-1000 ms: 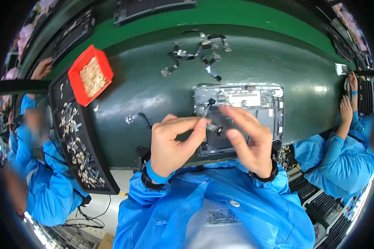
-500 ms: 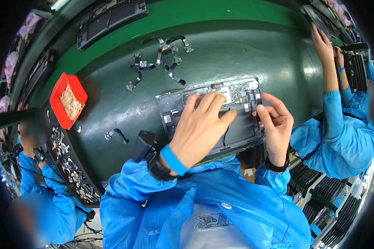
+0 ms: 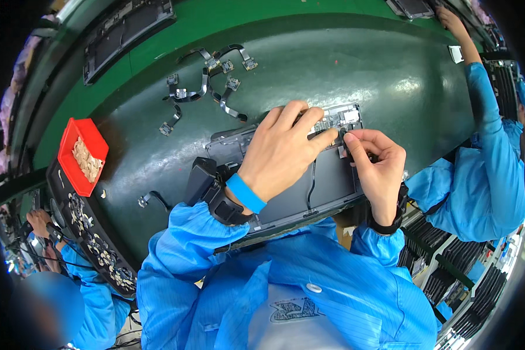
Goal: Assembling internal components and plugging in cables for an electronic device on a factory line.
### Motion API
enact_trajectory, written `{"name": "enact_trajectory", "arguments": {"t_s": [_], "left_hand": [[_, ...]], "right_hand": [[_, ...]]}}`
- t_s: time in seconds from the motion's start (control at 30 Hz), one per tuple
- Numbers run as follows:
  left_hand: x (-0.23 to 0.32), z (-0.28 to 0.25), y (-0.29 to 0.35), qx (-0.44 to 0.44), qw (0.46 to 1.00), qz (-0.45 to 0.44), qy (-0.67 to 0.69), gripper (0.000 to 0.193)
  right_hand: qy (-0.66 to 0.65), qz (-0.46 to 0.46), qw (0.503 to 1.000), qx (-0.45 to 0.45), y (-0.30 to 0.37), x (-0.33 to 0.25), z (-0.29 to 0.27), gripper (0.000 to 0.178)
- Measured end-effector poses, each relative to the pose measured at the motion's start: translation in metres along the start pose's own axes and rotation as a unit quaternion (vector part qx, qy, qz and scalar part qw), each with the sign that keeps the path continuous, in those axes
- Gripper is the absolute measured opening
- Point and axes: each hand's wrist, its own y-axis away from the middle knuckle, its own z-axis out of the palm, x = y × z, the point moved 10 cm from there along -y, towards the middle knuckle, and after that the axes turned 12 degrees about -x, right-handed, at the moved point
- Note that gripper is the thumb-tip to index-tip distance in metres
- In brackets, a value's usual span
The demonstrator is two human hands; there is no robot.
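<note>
An opened tablet-like device (image 3: 286, 201), with a grey metal inside and a circuit board along its far edge, lies in front of me. My left hand (image 3: 286, 137) rests over its upper middle, fingers apart and thumb stretched toward the board. The palm hides much of the board. At the device's far right corner, my right hand (image 3: 376, 157) pinches a small dark part (image 3: 342, 137) between thumb and forefinger; its exact kind is mostly hidden. A thin black cable (image 3: 312, 186) runs down the device's middle.
Several flex cables with small boards (image 3: 205, 84) lie beyond the device; one more flex cable (image 3: 151, 199) is at left. A red bin (image 3: 70, 137) of pale pieces stands beside a black tray (image 3: 114, 256) of small parts. Co-workers sit left and right (image 3: 478, 192).
My left hand's thumb has come closer to the right hand at the board. The right hand has shifted inward, its pinch tighter. The device appears slightly turned, and the view has shifted.
</note>
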Motion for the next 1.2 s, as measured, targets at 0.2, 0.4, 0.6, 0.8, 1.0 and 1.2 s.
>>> {"name": "enact_trajectory", "arguments": {"t_s": [0.2, 0.4, 0.6, 0.8, 1.0, 1.2], "left_hand": [[-0.002, 0.000, 0.001, 0.009, 1.000, -0.004, 0.011, 0.040], [-0.005, -0.002, 0.001, 0.016, 0.999, 0.005, 0.033, 0.036], [-0.010, -0.007, 0.006, 0.052, 0.996, 0.005, 0.070, 0.035], [-0.010, -0.007, 0.006, 0.054, 0.995, 0.005, 0.079, 0.037], [-0.010, -0.008, 0.006, 0.053, 0.996, 0.000, 0.077, 0.037], [-0.010, -0.007, 0.006, 0.055, 0.995, -0.001, 0.078, 0.038]], "right_hand": [[-0.011, 0.024, 1.000, -0.008, -0.001, 0.002, 0.008, 0.017], [-0.050, 0.029, 0.998, -0.003, 0.000, 0.006, 0.009, 0.017], [-0.030, 0.040, 0.999, -0.012, -0.002, 0.005, 0.012, 0.015], [0.008, 0.026, 1.000, -0.005, -0.003, 0.005, 0.011, 0.015], [0.001, 0.030, 1.000, -0.008, -0.003, 0.004, 0.013, 0.015], [0.024, 0.025, 0.999, -0.010, -0.004, 0.001, 0.012, 0.015]]}}
